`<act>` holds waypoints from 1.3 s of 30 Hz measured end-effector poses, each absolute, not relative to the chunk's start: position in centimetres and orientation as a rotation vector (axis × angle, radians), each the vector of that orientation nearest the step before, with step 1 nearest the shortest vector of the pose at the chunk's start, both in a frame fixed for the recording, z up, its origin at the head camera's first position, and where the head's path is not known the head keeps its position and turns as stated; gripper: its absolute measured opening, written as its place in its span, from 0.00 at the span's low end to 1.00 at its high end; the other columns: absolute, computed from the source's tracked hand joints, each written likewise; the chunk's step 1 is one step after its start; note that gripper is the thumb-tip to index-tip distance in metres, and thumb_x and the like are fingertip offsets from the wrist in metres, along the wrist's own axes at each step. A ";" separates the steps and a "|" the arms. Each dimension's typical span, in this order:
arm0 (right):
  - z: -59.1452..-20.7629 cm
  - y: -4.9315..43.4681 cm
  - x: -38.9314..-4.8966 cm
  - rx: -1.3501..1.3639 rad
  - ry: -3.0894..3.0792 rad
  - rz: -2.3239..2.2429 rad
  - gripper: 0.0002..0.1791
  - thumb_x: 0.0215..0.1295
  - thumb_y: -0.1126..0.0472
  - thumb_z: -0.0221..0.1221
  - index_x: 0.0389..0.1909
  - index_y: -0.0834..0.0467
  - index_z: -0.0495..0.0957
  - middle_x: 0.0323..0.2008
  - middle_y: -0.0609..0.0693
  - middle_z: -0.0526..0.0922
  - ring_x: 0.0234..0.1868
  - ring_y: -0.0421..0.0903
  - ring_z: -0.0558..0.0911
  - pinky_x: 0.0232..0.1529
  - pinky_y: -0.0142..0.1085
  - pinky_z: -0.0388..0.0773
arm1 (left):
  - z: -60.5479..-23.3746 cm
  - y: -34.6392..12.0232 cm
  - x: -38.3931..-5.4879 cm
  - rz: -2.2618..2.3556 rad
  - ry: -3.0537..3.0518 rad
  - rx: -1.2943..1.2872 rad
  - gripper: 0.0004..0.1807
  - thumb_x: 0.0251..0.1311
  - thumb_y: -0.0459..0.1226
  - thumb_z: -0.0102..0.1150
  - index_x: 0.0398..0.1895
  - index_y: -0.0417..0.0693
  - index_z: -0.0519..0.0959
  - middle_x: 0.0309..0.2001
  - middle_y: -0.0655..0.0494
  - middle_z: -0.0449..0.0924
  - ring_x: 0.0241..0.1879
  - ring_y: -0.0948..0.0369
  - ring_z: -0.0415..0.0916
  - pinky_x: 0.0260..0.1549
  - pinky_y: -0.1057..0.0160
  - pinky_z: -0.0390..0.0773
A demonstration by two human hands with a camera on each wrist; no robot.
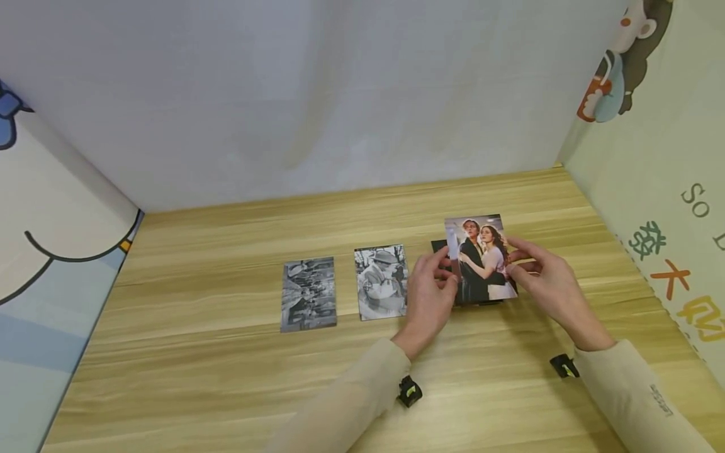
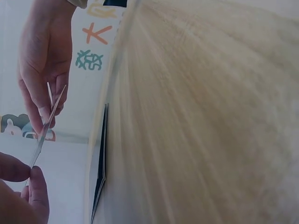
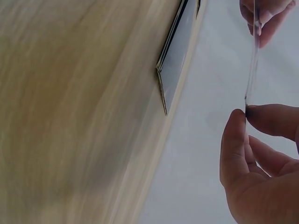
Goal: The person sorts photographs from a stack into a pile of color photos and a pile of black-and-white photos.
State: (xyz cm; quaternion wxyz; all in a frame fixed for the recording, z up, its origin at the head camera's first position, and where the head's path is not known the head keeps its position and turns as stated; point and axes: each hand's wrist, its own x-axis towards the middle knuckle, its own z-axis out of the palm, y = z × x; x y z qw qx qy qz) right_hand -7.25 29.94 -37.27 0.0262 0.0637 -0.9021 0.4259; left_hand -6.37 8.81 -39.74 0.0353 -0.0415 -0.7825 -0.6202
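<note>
Both hands hold a color photo card (image 1: 480, 261) of an embracing couple, raised above the table. My left hand (image 1: 430, 292) pinches its left edge between thumb and fingers. On the opposite edge, my right hand (image 1: 546, 286) does the same, its thumb and fingertip meeting on the card in the right wrist view. Both wrist views show the card nearly edge-on. Underneath lies a small stack of cards (image 2: 102, 158), mostly hidden in the head view. To the left, a black-and-white photo card (image 1: 382, 283) of a figure in a hat lies beside another black-and-white photo card (image 1: 308, 294).
The wooden table (image 1: 215, 371) meets a pale back wall (image 1: 238, 113). A right-hand panel (image 1: 640, 176) carries lettering and a cartoon figure; a cartoon-printed panel (image 1: 62, 207) stands at left. Black wrist straps (image 1: 410, 391) show by both sleeves.
</note>
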 end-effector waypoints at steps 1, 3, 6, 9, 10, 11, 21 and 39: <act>-37.3 29.9 -7.3 0.199 -2.795 1.311 0.28 0.68 0.71 0.60 0.69 0.71 0.71 0.46 0.66 0.84 0.39 0.32 0.82 0.32 0.21 0.76 | -39.8 8.8 -6.4 -1.902 -2.409 -0.125 0.30 0.61 0.21 0.62 0.69 0.36 0.75 0.50 0.48 0.79 0.42 0.60 0.82 0.40 0.74 0.82; -37.3 29.9 -7.4 0.205 -2.813 1.293 0.27 0.69 0.71 0.60 0.69 0.71 0.72 0.46 0.66 0.84 0.41 0.44 0.86 0.33 0.21 0.76 | -39.9 8.7 -6.4 -1.891 -2.425 -0.119 0.29 0.61 0.21 0.62 0.69 0.36 0.75 0.50 0.48 0.78 0.41 0.61 0.81 0.40 0.74 0.82; -37.4 29.9 -7.6 0.210 -2.840 1.269 0.27 0.69 0.71 0.59 0.69 0.71 0.72 0.46 0.66 0.84 0.44 0.60 0.86 0.32 0.22 0.75 | -40.0 8.7 -6.5 -1.882 -2.449 -0.112 0.29 0.61 0.21 0.62 0.69 0.35 0.75 0.50 0.49 0.78 0.40 0.65 0.80 0.39 0.75 0.81; -37.5 29.9 -7.7 0.217 -2.861 1.261 0.27 0.70 0.71 0.59 0.69 0.71 0.71 0.47 0.66 0.84 0.46 0.65 0.86 0.32 0.22 0.75 | -40.1 8.6 -6.6 -1.878 -2.470 -0.107 0.30 0.61 0.22 0.62 0.69 0.35 0.75 0.49 0.51 0.78 0.39 0.66 0.80 0.39 0.75 0.81; -37.6 29.9 -7.8 0.220 -2.867 1.259 0.27 0.70 0.71 0.59 0.69 0.71 0.71 0.47 0.66 0.84 0.47 0.65 0.86 0.32 0.23 0.75 | -40.1 8.6 -6.6 -1.873 -2.476 -0.109 0.30 0.61 0.22 0.62 0.69 0.35 0.75 0.49 0.51 0.78 0.39 0.66 0.80 0.38 0.75 0.81; -37.6 30.0 -7.8 0.221 -2.871 1.257 0.27 0.70 0.71 0.58 0.69 0.71 0.71 0.47 0.66 0.84 0.47 0.65 0.86 0.33 0.23 0.75 | -40.1 8.6 -6.7 -1.869 -2.482 -0.110 0.30 0.61 0.22 0.62 0.69 0.35 0.74 0.49 0.51 0.78 0.39 0.66 0.80 0.38 0.75 0.80; -37.8 29.9 -8.3 0.241 -2.919 1.243 0.27 0.69 0.71 0.58 0.69 0.70 0.71 0.47 0.65 0.84 0.49 0.65 0.86 0.33 0.25 0.77 | -40.6 8.4 -7.0 -1.781 -2.560 -0.121 0.30 0.60 0.21 0.61 0.69 0.33 0.74 0.48 0.48 0.78 0.39 0.61 0.81 0.36 0.76 0.79; -38.3 29.3 -9.3 0.249 -3.007 1.223 0.26 0.69 0.71 0.58 0.67 0.72 0.73 0.49 0.67 0.84 0.48 0.62 0.87 0.35 0.25 0.79 | -41.2 8.0 -7.6 -1.584 -2.734 -0.103 0.31 0.58 0.24 0.64 0.68 0.34 0.75 0.48 0.49 0.80 0.38 0.63 0.79 0.40 0.70 0.77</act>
